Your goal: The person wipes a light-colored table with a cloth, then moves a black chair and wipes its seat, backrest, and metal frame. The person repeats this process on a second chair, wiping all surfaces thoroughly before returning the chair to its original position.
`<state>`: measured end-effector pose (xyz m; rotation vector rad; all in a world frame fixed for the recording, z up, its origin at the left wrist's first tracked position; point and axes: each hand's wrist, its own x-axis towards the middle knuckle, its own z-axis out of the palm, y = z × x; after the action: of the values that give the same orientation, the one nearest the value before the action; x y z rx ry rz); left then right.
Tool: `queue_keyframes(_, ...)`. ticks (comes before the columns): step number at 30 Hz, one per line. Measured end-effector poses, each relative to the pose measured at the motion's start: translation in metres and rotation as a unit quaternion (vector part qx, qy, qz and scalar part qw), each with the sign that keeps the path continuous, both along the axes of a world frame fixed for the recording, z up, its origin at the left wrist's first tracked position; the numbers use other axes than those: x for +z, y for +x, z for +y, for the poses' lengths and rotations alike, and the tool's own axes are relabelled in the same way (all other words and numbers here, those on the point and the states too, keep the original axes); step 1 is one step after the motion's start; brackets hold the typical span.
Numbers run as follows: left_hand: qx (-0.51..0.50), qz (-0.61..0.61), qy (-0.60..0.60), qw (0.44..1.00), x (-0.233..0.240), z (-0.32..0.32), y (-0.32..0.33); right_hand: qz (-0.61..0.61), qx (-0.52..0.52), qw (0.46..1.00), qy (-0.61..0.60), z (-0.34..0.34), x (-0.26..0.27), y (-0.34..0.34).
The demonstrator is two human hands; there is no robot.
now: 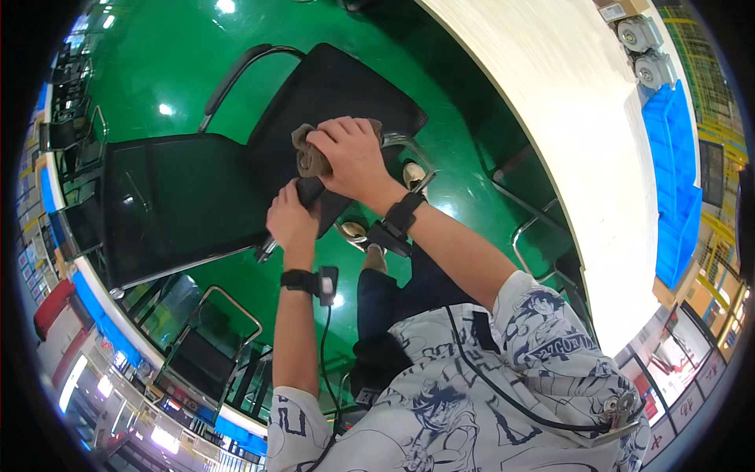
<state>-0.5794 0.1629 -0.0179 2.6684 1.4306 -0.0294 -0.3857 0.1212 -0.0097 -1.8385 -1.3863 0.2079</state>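
A black chair with a mesh backrest (177,200) and a dark seat (336,88) stands before me. My left hand (293,218) grips the padded end of the chair's near armrest (309,190). Right beside it, my right hand (351,153) holds a bunched grey-brown cloth (311,154) against the armrest, over the seat. The cloth's lower side and some fingertips are hidden. The far armrest (236,76), padded with a chrome tube, curves beyond the seat. Each wrist wears a black strap with a small device.
A long pale tabletop (566,106) curves along the right, with blue plastic bins (672,177) and metal motor-like parts (646,56) at its far edge. Another chair (203,360) stands at the lower left. My feet are on the green floor (153,82) close to the chair.
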Motion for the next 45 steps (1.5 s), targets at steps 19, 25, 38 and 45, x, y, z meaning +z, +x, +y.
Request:
queue_keyframes(19, 0.033, 0.047, -0.027, 0.998, 0.015, 0.055, 0.013, 0.204, -0.268, 0.94, 0.056, 0.008, -0.067, 0.043)
queue_keyframes(25, 0.004, 0.052, -0.004, 0.999, 0.009, 0.076, 0.012, 0.211, -0.391, 0.896, 0.001, -0.034, -0.165, 0.068)
queue_keyframes(38, -0.007, 0.039, 0.018, 0.999, 0.006, 0.121, 0.002, 0.183, -0.353, 0.904, 0.155, 0.037, -0.109, 0.039)
queue_keyframes(45, -0.025, -0.005, -0.001, 1.0, 0.016, 0.158, -0.009, 0.112, -0.497, 0.86, -0.024, -0.027, -0.202, 0.047)
